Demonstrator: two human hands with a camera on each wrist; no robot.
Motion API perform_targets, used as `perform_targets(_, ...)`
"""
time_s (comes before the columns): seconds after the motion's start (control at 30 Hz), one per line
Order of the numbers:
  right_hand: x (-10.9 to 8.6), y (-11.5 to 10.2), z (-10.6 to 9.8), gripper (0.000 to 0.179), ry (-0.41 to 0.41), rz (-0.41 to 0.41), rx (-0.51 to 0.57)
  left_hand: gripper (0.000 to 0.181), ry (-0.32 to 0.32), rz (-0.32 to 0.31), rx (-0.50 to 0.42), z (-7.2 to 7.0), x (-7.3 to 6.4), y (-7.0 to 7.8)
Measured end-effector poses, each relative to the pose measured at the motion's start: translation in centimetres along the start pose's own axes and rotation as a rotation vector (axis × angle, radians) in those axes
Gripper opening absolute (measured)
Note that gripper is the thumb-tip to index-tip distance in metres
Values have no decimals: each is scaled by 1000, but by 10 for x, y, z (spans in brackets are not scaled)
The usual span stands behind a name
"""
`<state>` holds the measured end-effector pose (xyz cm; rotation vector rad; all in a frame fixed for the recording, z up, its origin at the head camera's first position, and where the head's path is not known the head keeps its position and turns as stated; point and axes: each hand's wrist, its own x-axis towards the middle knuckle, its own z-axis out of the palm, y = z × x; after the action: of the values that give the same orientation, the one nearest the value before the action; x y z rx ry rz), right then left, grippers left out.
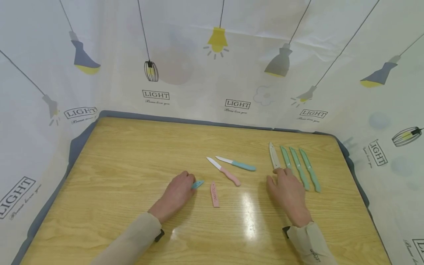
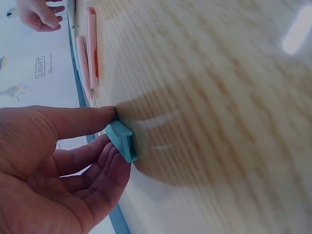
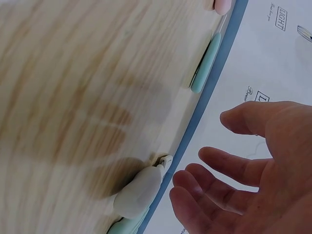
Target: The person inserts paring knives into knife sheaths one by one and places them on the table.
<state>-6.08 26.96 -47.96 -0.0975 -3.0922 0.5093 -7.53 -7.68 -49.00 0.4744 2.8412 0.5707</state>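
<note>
My left hand point(image 1: 179, 187) pinches a small blue blade sheath point(image 2: 122, 139) between thumb and fingers, low over the table. A pink sheath point(image 1: 214, 195) lies just right of it. Beyond that rest an unsheathed pink-handled knife point(image 1: 228, 176) and an unsheathed blue-handled knife point(image 1: 244, 166), both with white blades. My right hand point(image 1: 287, 189) hovers over a white sheathed knife point(image 1: 274, 156). Its fingers are spread and loosely bent with nothing between them. In the right wrist view the white knife's handle point(image 3: 139, 192) lies below the fingertips, apart from them.
Several green sheathed knives point(image 1: 309, 169) lie side by side at the right, next to the white one, partly behind my right hand. The wooden table point(image 1: 132, 154) has a grey-blue edge point(image 1: 198, 121). A white sheet printed with lamps point(image 1: 185, 99) stands around its back and sides.
</note>
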Motion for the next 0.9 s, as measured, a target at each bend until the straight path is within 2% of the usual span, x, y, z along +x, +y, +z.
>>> perform_targets(0.3, 0, -5, -1, 45, -8, -12, 6, 16, 13, 6, -8, 1, 1, 1)
perform_targets(0.43, 1, -9, -2, 45, -20, -4, 7, 17, 23, -13, -58, -1, -1, -1)
perform_targets(0.67, 4, -18, -2, 45, -13, -10, 11, 19, 37, -94, -359, -10, -1, -10)
perform_targets(0.77, 6, -22, -2, 44, -10, -19, 10, 21, 61, -103, -476, -11, 0, -15)
perform_targets(0.9, 8, -27, -1, 44, -15, -22, 13, 26, 66, -80, -654, -13, -1, -18)
